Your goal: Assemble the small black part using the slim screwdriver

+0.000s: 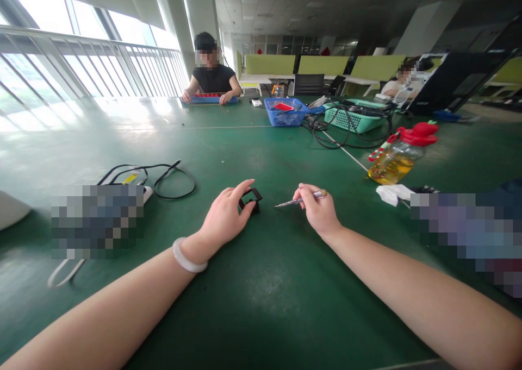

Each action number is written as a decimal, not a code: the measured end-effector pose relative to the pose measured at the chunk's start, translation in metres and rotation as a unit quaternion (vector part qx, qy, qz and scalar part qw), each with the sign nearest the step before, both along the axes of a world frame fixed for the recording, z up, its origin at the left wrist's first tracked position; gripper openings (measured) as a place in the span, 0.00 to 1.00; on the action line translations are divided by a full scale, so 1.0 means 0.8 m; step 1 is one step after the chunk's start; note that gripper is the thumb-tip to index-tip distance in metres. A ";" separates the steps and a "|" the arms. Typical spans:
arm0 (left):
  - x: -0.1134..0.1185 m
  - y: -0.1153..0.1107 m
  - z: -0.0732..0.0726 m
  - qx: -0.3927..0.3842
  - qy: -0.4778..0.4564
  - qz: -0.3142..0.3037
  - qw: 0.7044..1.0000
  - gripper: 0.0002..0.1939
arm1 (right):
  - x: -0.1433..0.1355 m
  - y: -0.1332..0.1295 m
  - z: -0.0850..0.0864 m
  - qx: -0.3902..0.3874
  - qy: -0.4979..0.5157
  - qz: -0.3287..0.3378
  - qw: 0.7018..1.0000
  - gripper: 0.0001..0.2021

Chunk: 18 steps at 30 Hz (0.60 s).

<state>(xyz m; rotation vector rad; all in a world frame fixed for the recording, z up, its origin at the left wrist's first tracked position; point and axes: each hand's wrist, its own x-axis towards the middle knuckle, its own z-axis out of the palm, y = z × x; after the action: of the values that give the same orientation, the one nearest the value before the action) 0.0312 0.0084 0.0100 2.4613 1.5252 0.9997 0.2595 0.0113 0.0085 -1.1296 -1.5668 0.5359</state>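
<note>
My left hand (224, 216), with a pale bangle (186, 257) on its wrist, rests on the green table (269, 294). Its thumb and fingers close on a small black open frame (255, 193), partly hidden behind them. Over to the right, my right hand (320, 213) grips a slim screwdriver (290, 202) with a clear handle. The screwdriver's metal tip points left at the black frame, and a gap separates the two.
Left of me lie a blurred-out item (98, 218) and a looped black cable (194, 182). At right stand a red-lidded bottle (393, 163), crumpled tissue (393, 194), a blue basket (285, 117) and a green basket (353, 121) with cables. Another person (212, 76) sits at the far edge.
</note>
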 end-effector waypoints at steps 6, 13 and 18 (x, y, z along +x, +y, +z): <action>0.001 0.001 -0.003 -0.041 0.059 -0.040 0.997 0.28 | 0.000 -0.003 0.001 0.013 -0.013 0.007 1.000 0.20; -0.001 0.005 -0.006 -0.083 0.045 -0.036 0.995 0.27 | -0.006 -0.027 0.009 0.172 -0.122 0.123 0.970 0.12; -0.002 0.008 -0.009 -0.122 0.038 -0.037 0.991 0.31 | -0.014 -0.035 0.014 0.232 -0.209 0.207 0.927 0.06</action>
<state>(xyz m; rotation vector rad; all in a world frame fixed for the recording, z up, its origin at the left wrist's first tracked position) 0.0294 0.0144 0.0031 2.3879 1.4666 0.6715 0.2483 -0.0168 0.0197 -0.5658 -2.1853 0.1692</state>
